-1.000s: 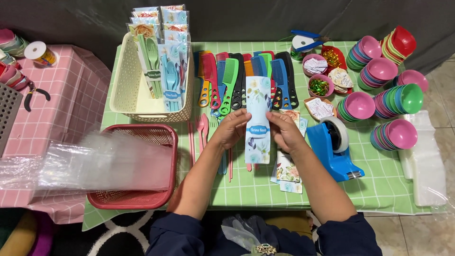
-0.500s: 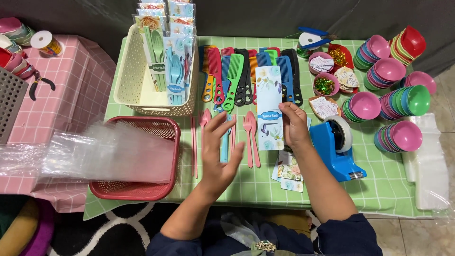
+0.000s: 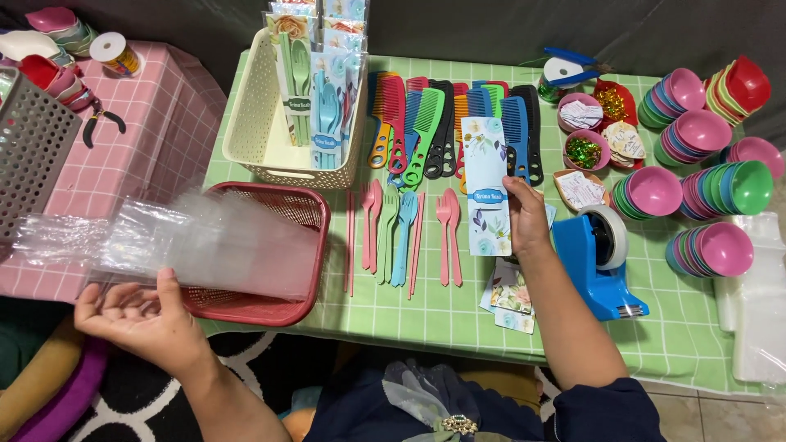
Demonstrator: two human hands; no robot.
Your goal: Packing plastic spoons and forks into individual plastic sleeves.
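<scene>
My right hand [image 3: 528, 217] holds a tall floral printed card [image 3: 487, 184] upright over the green checked table [image 3: 426, 307]. Beneath the card lie pink, green and blue plastic forks and spoons [image 3: 405, 233] in a row, with pink chopsticks beside them. My left hand [image 3: 139, 315] has its fingers on the near edge of a stack of clear plastic bags [image 3: 176, 245] that rests across a red mesh basket [image 3: 274, 299]. A row of coloured combs [image 3: 434, 127] lies behind the cutlery.
A cream basket [image 3: 262, 131] holds packed cutlery sets. A blue tape dispenser [image 3: 598, 262] sits right of my hand, more floral cards [image 3: 512, 295] near the front edge. Stacked coloured bowls [image 3: 704, 172] fill the right side. A pink table [image 3: 139, 123] stands left.
My left hand let go of the card and moved left and down to the clear bags. The right hand kept the card and lifted it slightly toward the combs.
</scene>
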